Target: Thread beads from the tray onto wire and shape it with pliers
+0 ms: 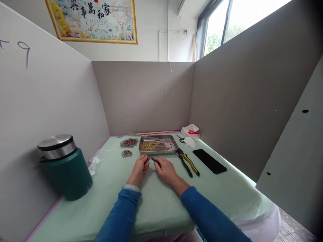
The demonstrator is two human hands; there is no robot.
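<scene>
Just in front of the metal tray (158,152), my two hands are close together over the green cloth. My right hand (165,169) is closed around a thin dark tool (154,160), perhaps tweezers, whose tip points left toward the other hand. The fingers of my left hand (140,168) are pinched together near that tip; whatever they hold is too small to make out. Gold-coloured small pieces (150,145) and pale pink ones (170,145) lie in the tray. Two piles of red and silver beaded pieces (129,143) (127,153) rest left of it.
Pliers with yellow and black handles (191,163) and a black phone-like slab (209,161) lie at the right. Behind them are small scissors (181,139) and a tissue pack (190,132). A large green flask (66,171) stands at the left. Partition walls (148,97) enclose the table.
</scene>
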